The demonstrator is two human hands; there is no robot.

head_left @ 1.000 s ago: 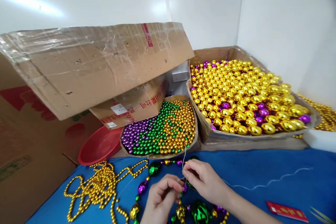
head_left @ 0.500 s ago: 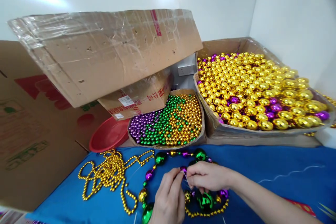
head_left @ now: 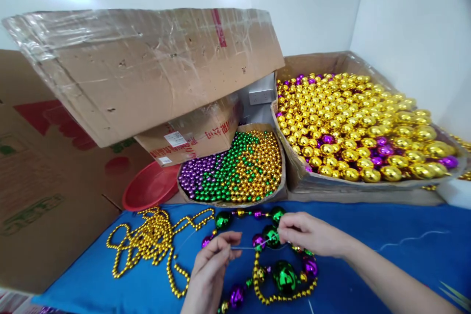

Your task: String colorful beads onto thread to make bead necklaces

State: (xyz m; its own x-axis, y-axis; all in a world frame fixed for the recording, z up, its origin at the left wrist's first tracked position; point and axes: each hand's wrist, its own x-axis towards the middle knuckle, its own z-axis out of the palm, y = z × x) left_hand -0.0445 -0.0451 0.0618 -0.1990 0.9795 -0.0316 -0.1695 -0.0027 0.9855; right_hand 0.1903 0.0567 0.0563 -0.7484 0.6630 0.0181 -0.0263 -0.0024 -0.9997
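Pinching a thin string (head_left: 245,248), a person works over the blue-covered table (head_left: 390,274). Left hand (head_left: 209,270): thumb and fingers closed on the string. Right hand (head_left: 309,233): fingertips gathered on it too, exact contact partly hidden. String spans between them, well in from the table's side edges, above the strand of large beads (head_left: 237,296), which runs from near the far edge down to the bottom of view.

Done: green, purple and gold beads already strung; gold bead loop (head_left: 272,299) curves around the near side of the big green bead (head_left: 285,276). Left, my judgement: string work looks unfinished, no completed knot visible. Whether the loop is joined to the strand, can't tell.

Gold chain pile (head_left: 154,235) lies toward the left edge, untouched. Loose string (head_left: 408,241) toward the right. Mixed-bead box (head_left: 285,167) and large gold-bead box (head_left: 316,185) stand along the far edge, both well stocked; red basin (head_left: 150,186) by the far left corner.
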